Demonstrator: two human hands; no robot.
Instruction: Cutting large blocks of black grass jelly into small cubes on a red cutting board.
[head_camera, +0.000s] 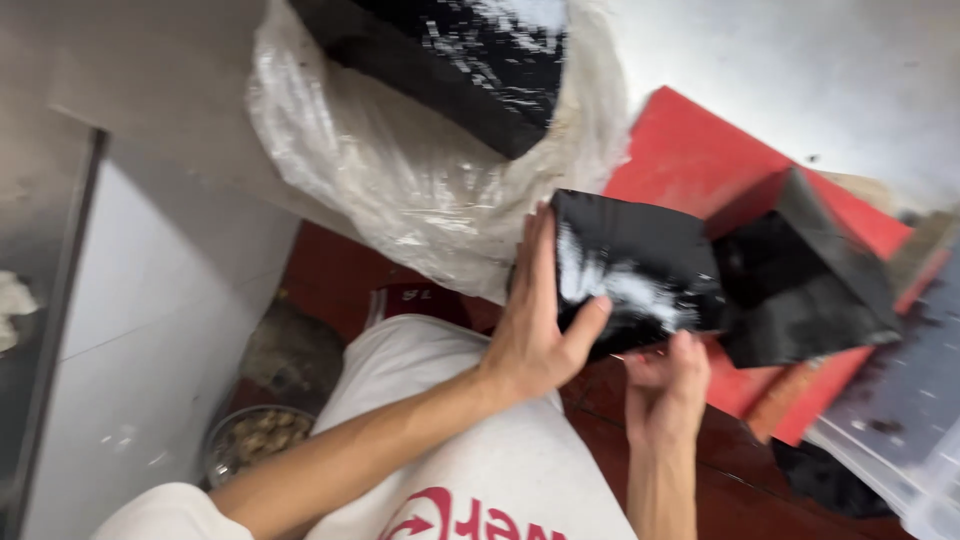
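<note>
Both hands grip glossy black plastic bag: left hand fingers clamped on its near-left edge, right hand pinching underneath; best held taut.

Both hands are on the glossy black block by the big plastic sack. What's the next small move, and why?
Probably set the black block down on the red board beside the other black piece: left hand and right hand grip only its near edges, and the board has bare space.

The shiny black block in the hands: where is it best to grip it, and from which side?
Probably by its two flat short ends, from left and right. The black block looks slick, and the left hand already presses its left end while the right hand supports it from below.
</note>
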